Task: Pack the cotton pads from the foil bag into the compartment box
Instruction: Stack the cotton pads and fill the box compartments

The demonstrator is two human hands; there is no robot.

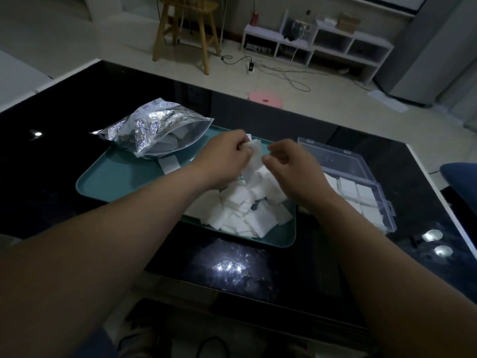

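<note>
1. Here, both bare forearms reach forward over a glossy black table point(64, 130), and the hands meet above a teal tray point(116, 179).
2. The left hand point(227, 153) has its fingers curled in and pinches a small stack of cotton pads point(255, 152) at the fingertips, lifted just above the tray.
3. The right hand point(289, 164) sits just beside that stack, with fingers bent and thumb turned toward it. Whether it grips a pad or only touches one cannot be told.
4. A loose heap of pads point(245, 213) lies on the near right part of the tray, directly under both hands.
5. The foil bag point(152, 127) lies on its side at the tray's far left corner, mouth open toward the hands. A white pad point(169, 164) rests just outside the mouth.
6. The clear compartment box point(361, 161) stands to the right of the tray, close beside it. White packed pads point(353, 189) fill its near compartments, while the far part shows only clear plastic.
7. Beyond the table, a wooden stool point(185, 29), a pink stool point(265, 99) and a white shelf unit point(335, 45) stand on the pale floor.
</note>
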